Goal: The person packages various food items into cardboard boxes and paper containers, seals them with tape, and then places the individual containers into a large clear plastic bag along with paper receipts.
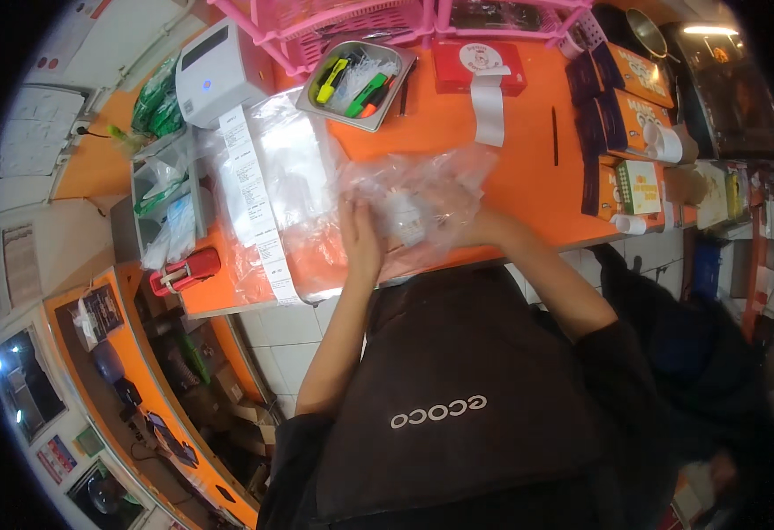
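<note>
A crinkled clear plastic bag [458, 181] is between my two hands at the table's near edge. Something pale with a white label [402, 219] shows through it; its kind is not clear. My left hand [360, 231] grips the bag's left side, fingers bent against the plastic. From the right, my right hand [471, 228] reaches into or behind the bag; its fingers are veiled by the film. Left of the hands, flat clear plastic bags [303, 168] lie on the orange table [519, 199], with a long printed paper strip [250, 199] across them.
A white label printer [219, 75] stands at the back left, beside a metal tray of markers [356, 84]. Pink baskets [343, 22] line the back, near a red box [480, 66]. Orange-and-navy boxes [612, 115] are stacked right. A grey bin [168, 190] and red pouch [185, 271] sit left.
</note>
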A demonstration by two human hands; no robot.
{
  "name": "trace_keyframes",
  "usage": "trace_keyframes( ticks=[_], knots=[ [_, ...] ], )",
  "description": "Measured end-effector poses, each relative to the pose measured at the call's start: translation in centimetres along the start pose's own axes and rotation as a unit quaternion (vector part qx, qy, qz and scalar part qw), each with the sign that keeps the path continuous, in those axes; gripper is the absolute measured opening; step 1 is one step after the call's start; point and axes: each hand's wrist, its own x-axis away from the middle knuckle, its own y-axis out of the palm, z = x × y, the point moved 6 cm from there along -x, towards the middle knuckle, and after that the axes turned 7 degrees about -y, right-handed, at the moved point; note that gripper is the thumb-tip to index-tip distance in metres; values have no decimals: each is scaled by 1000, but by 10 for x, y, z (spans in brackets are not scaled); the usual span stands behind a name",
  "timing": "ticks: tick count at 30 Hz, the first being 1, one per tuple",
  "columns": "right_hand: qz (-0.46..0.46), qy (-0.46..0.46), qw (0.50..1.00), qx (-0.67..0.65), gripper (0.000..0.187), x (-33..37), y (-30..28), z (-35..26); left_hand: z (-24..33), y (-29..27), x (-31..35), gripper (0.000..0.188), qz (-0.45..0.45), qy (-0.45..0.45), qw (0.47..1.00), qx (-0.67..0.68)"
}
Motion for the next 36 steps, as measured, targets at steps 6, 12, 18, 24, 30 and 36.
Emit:
trace_keyframes(
  ticks=[6,12,18,24,30,36],
  knots=[
    [-18,-105,970,220,44,-2,42,-2,87,-47,33,13,-173,131,969,-114],
    [-38,-28,989,142,30,-3,50,33,157,-108,87,44,-296,291,855,-310],
    [12,75,991,-106,28,0,45,71,57,-95,34,106,-89,289,853,-426],
    [147,291,849,-415,32,6,25,20,-5,7,5,101,-277,196,936,-95],
    [80,23,997,8,54,-8,18,10,-36,54,-4,75,-175,306,910,-219],
    [63,-111,988,90,58,-15,-28,-114,-36,69,-20,63,-156,289,850,-413]
  ],
)
